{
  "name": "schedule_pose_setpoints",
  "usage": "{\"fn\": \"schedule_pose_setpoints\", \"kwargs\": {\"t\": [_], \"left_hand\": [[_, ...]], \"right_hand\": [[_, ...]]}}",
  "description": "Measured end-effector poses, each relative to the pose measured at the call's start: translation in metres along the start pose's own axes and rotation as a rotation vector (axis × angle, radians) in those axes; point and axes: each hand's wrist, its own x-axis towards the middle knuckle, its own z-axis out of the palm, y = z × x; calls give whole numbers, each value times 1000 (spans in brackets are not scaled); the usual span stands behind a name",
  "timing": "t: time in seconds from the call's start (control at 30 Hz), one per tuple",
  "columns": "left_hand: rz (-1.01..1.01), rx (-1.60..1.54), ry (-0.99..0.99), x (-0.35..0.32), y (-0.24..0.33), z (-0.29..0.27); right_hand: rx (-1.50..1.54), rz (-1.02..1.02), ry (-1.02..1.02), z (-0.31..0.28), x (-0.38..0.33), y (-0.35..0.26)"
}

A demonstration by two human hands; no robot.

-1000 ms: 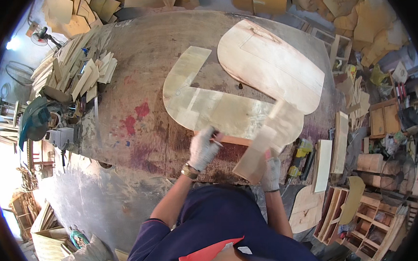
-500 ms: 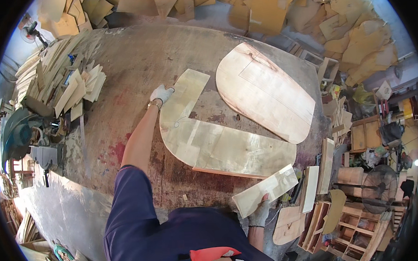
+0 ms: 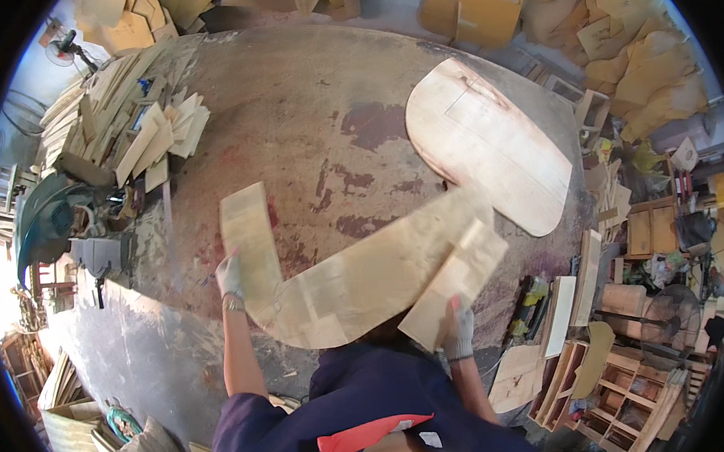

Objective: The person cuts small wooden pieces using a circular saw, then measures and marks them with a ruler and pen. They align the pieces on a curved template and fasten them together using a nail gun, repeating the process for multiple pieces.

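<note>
My gloved left hand [image 3: 229, 275] is closed on the outer edge of a pale, L-shaped plywood panel [image 3: 365, 279], at its shorter arm. The panel lies slanted close in front of my body, its long arm reaching up to the right. My gloved right hand [image 3: 457, 329] grips a smaller rectangular plywood board [image 3: 455, 282], thumb on top. This board overlaps the near edge of the panel's right end; whether they touch is unclear. Beyond them a large round-ended wooden panel [image 3: 489, 146] lies flat at the right of the worktable [image 3: 290, 107].
Thin wood offcuts [image 3: 165, 138] are heaped at the far left, beside a green-hooded machine [image 3: 42, 222]. At the right edge are a dark power tool [image 3: 528, 307], narrow boards [image 3: 557, 316], a wooden rack [image 3: 624, 392] and a fan [image 3: 670, 324]. Plywood templates [image 3: 490, 10] cover the back.
The L-shaped panel has swung counterclockwise and come nearer my body, my left hand moving down and left with it. My right hand has moved up slightly, its board tilting more steeply.
</note>
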Motion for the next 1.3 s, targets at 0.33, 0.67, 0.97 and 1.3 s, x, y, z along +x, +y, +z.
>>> {"fn": "schedule_pose_setpoints", "kwargs": {"t": [0.33, 0.67, 0.97, 1.3], "left_hand": [[81, -170, 722, -156, -69, -113], [-746, -740, -641, -292, -118, 165], [203, 139, -925, -410, -5, 310], [777, 812, -872, -343, 24, 155]], "right_hand": [[-303, -258, -522, 51, 6, -79], [-311, -290, -212, -69, 12, -45], [-702, -507, -82, -160, 18, -76], [-1440, -1142, -702, -103, 13, -85]]}}
